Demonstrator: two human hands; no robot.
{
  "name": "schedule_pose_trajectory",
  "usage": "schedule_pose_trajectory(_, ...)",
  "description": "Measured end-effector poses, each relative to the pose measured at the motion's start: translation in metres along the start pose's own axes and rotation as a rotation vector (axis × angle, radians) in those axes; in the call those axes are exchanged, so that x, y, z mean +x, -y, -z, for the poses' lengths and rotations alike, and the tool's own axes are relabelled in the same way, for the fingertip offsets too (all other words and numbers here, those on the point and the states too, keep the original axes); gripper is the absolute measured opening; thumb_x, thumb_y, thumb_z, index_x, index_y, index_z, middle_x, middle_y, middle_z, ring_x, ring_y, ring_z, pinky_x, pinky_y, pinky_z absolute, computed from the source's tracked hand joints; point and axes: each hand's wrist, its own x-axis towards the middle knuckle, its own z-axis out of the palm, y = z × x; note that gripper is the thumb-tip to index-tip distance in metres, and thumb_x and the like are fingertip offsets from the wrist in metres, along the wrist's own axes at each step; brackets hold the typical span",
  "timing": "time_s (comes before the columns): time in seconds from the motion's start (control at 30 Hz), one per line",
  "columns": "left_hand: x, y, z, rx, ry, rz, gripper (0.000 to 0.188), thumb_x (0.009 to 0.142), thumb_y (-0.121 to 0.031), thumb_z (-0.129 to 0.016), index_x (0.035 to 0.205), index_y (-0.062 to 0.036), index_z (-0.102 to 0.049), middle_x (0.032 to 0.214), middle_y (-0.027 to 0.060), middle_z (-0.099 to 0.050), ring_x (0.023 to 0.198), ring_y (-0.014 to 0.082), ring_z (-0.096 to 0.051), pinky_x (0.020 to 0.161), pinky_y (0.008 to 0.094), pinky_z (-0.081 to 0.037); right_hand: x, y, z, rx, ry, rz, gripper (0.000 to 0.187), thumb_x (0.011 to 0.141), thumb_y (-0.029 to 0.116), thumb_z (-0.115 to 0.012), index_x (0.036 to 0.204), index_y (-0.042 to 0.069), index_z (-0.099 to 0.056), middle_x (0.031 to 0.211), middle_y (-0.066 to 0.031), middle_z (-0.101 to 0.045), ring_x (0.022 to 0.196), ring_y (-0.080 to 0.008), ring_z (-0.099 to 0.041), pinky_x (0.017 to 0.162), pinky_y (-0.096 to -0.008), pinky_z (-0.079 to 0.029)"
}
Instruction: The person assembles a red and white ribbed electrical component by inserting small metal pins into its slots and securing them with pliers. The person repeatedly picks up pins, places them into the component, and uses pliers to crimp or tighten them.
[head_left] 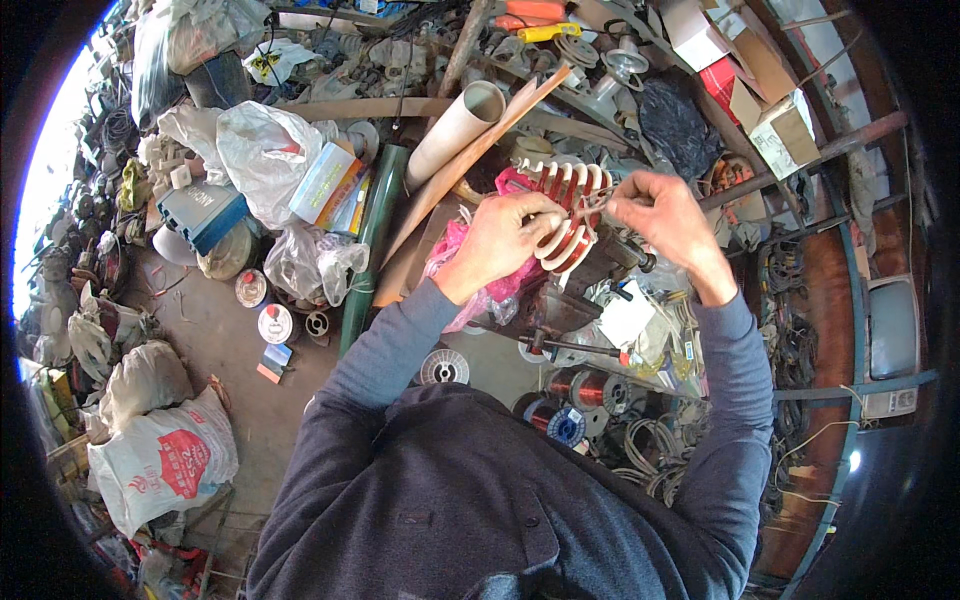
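Observation:
A red piece ringed with white ribs or bands [568, 245] stands in front of me, its rows curving side by side. It looks like a wound coil, but I cannot be sure. My left hand [505, 235] is closed at its left side, thumb and fingertips pinched against a white part. On the other side my right hand [662, 218] is closed in a pinch near the piece's middle. Thin strands seem to run by its fingertips; what it grips is too small to name. Below the piece sits a dark metal vise-like holder [560, 308]. Pink plastic [470, 270] lies beneath my left wrist.
A pale tube [455, 135], a wooden strip [440, 195] and a green pipe [375, 240] lean left of my hands. Copper wire spools [590, 390] stand below, near my right arm. Bags [265, 150], cartons [785, 135] and metal parts crowd the surroundings.

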Motion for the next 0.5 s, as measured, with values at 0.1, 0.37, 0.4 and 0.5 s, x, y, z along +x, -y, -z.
schedule_pose_trajectory(0.1,0.004,0.011,0.003,0.053,-0.061,0.076,0.013,0.098,-0.008,-0.065,0.105,-0.0010,-0.074,0.093,0.0112,-0.074,0.078,0.0156,-0.068,0.072,0.0307,-0.055,0.024,0.003,0.013,-0.084,0.084,0.029,0.022,0.086,0.017,-0.073,0.088,-0.005,-0.069,0.073,-0.0044,-0.064,0.072,-0.0092,-0.056,0.066,-0.0303,-0.048)
schedule_pose_trajectory(0.37,0.018,0.024,0.007,0.190,-0.102,-0.012,0.016,0.092,-0.009,-0.068,0.104,-0.0013,-0.074,0.100,0.0137,-0.074,0.087,0.0243,-0.072,0.080,0.0350,-0.056,0.069,-0.003,-0.003,-0.132,0.307,-0.003,0.030,0.078,0.022,-0.071,0.087,-0.006,-0.070,0.076,-0.0091,-0.068,0.072,-0.0162,-0.061,0.069,-0.0341,-0.050)
schedule_pose_trajectory(0.4,0.019,0.025,0.007,0.169,-0.081,0.010,0.015,0.091,-0.009,-0.068,0.103,-0.0017,-0.074,0.099,0.0136,-0.074,0.088,0.0251,-0.072,0.081,0.0353,-0.056,0.072,-0.004,-0.006,-0.139,0.309,-0.012,0.029,0.076,0.022,-0.071,0.086,-0.005,-0.071,0.074,-0.0098,-0.068,0.072,-0.0172,-0.061,0.068,-0.0352,-0.050)
schedule_pose_trajectory(0.5,0.022,0.026,0.003,0.123,-0.018,0.067,0.013,0.088,-0.010,-0.069,0.099,-0.0027,-0.074,0.096,0.0135,-0.073,0.090,0.0280,-0.072,0.084,0.0374,-0.056,0.077,-0.007,-0.015,-0.154,0.302,-0.028,0.031,0.073,0.022,-0.072,0.088,-0.005,-0.072,0.075,-0.0142,-0.069,0.073,-0.0212,-0.064,0.069,-0.0386,-0.052)
